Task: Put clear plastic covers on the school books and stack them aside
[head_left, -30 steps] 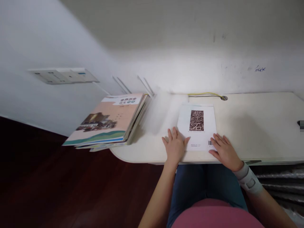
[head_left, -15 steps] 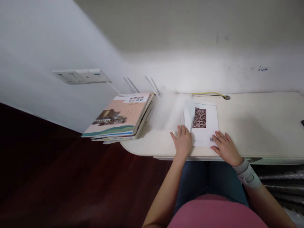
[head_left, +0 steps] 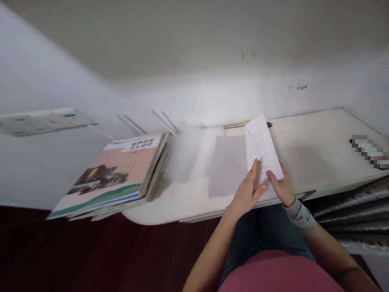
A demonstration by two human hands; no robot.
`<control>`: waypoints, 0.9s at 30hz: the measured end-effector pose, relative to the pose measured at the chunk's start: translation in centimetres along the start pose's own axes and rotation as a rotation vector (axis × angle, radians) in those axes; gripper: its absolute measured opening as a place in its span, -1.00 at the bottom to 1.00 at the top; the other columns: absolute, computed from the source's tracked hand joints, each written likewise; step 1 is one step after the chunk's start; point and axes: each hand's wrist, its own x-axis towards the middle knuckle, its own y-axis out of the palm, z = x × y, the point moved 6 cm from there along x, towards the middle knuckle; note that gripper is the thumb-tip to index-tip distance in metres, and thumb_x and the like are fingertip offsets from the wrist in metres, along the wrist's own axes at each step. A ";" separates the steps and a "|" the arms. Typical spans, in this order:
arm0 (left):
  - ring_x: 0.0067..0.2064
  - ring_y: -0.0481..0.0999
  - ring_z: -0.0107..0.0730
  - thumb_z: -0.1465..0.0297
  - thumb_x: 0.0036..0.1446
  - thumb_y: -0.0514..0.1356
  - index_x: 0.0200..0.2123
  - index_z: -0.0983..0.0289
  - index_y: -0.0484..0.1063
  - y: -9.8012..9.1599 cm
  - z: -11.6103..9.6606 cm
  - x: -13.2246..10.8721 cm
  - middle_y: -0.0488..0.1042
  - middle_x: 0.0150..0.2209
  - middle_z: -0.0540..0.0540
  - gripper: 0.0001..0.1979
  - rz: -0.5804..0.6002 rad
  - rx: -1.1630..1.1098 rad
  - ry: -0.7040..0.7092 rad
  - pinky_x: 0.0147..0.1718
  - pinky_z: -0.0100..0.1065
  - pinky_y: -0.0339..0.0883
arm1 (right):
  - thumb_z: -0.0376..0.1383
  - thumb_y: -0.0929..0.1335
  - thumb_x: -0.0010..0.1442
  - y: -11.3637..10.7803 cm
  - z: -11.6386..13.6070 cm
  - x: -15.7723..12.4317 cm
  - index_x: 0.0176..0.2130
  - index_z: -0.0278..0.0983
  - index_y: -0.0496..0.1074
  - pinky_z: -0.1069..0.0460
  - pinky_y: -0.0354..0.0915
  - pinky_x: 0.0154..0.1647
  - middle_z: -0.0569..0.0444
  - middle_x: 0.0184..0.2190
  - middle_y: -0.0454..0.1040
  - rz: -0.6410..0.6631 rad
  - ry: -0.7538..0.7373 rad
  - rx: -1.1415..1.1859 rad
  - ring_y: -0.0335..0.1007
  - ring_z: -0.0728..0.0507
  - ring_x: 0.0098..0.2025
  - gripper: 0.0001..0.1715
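A thin book (head_left: 260, 144) lies open on the white desk in front of me. Its left side is a plain grey inner page (head_left: 229, 164), flat on the desktop. The right side, white with printed text, is tilted up off the desk. My right hand (head_left: 282, 188) grips the lower right edge of these pages, thumb on the front and fingers mostly hidden behind. My left hand (head_left: 247, 194) reaches across the bottom of the printed page, fingers stretched out and thumb apart, seemingly touching the paper. A grey wrist wrap (head_left: 300, 213) is on my right wrist.
To the left, a stack of books (head_left: 112, 170) overhangs the desk's rounded corner. A hazy see-through sheet (head_left: 185, 152) stands beside it. A phone-like object (head_left: 369, 152), pixelated, lies at the far right. The wall socket (head_left: 45, 119) is at left.
The book, closed with its barcode side up before, is now open, its pages raised by my right hand. My left hand moved from its left edge onto the page. The view shifted right.
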 end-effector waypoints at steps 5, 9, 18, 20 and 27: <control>0.36 -0.13 0.07 0.03 0.18 0.07 0.33 0.17 -0.07 0.7 1.2 0.3 0.00 0.34 0.28 -0.26 -0.034 0.443 0.094 0.23 0.14 -0.03 | -0.04 0.40 0.07 -2.9 -1.6 0.0 -0.16 -0.32 0.51 -0.11 0.49 -0.27 -0.06 -0.18 0.57 -0.032 0.300 0.303 0.50 -0.21 -0.19 -0.55; 0.34 0.02 -0.02 0.35 0.27 0.03 0.30 0.15 0.03 0.8 1.9 0.2 0.11 0.31 0.24 -0.46 -0.017 0.529 0.139 0.19 0.06 0.12 | -0.08 0.47 -0.03 -4.4 -1.6 0.0 -0.27 -0.33 0.56 0.01 0.47 -0.44 -0.04 -0.28 0.59 0.168 0.484 0.514 0.52 -0.13 -0.34 -0.60; 0.35 -0.04 -0.06 0.58 0.18 -0.01 0.37 0.18 -0.27 0.6 0.6 -0.3 -0.07 0.36 0.26 -0.25 -0.131 0.533 0.170 0.19 0.01 0.15 | 0.04 0.39 0.04 -2.1 1.3 1.4 -0.57 -0.30 0.42 0.12 0.22 -0.64 0.19 -0.72 0.35 0.365 0.288 0.152 0.23 0.05 -0.67 -0.53; 0.36 -0.09 -0.08 0.59 0.20 -0.03 0.36 0.18 -0.22 1.2 -0.3 0.6 0.00 0.35 0.22 -0.29 -0.092 0.572 0.225 0.22 0.02 0.07 | 0.08 0.29 0.15 -1.5 1.6 1.7 -0.62 -0.28 0.35 0.10 0.20 -0.62 0.19 -0.76 0.29 0.399 0.208 -0.035 0.19 0.04 -0.69 -0.43; 0.34 -0.02 0.06 0.58 0.22 -0.04 0.23 0.20 0.22 5.3 -0.6 4.4 0.15 0.29 0.19 -0.48 0.125 0.759 0.146 0.22 0.15 0.00 | -0.06 0.16 0.28 -9.5 -0.5 3.1 -0.13 -0.33 0.44 -0.10 0.31 -0.08 -0.19 -0.13 0.51 -0.112 -0.108 -0.913 0.44 -0.22 -0.11 -0.52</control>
